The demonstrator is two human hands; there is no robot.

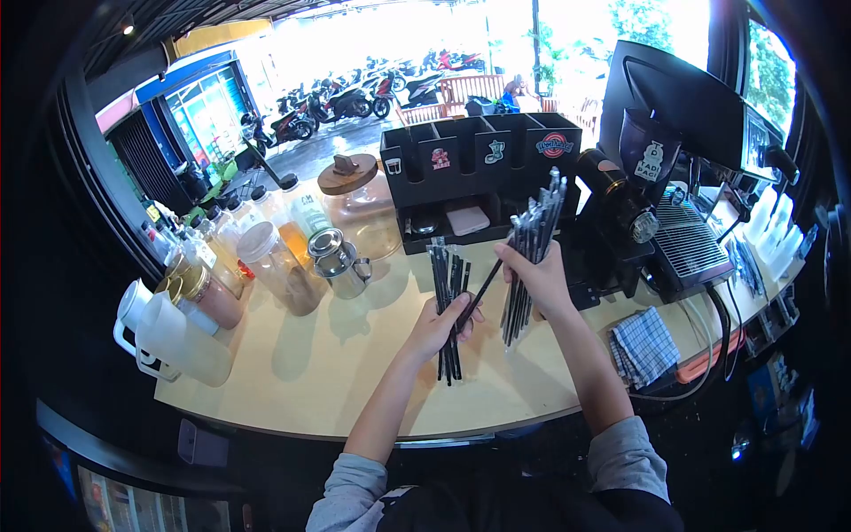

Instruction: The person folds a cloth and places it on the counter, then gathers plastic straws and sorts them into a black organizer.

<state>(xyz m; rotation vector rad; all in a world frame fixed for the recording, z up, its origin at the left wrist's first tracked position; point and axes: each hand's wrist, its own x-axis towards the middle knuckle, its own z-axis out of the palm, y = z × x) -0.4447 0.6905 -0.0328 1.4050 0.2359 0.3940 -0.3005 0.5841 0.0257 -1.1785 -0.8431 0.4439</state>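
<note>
Two bundles of black straws in clear wrappers are held upright above the wooden counter. My left hand [443,326] is closed around the smaller bundle [448,275], whose lower ends reach down near the counter. The larger bundle [519,310] is in my right hand [537,273], its tops fanned out above the fingers. One black straw [483,290] slants between the two hands. Behind them stands a black organizer [479,151] with several compartments and stickers on its front.
On the left of the counter [355,372] are a steel pitcher [339,266], a wood-lidded glass jar [363,213], plastic jugs [191,341] and several bottles. A coffee grinder [634,186], an espresso machine [687,239] and a checked cloth [644,348] are on the right.
</note>
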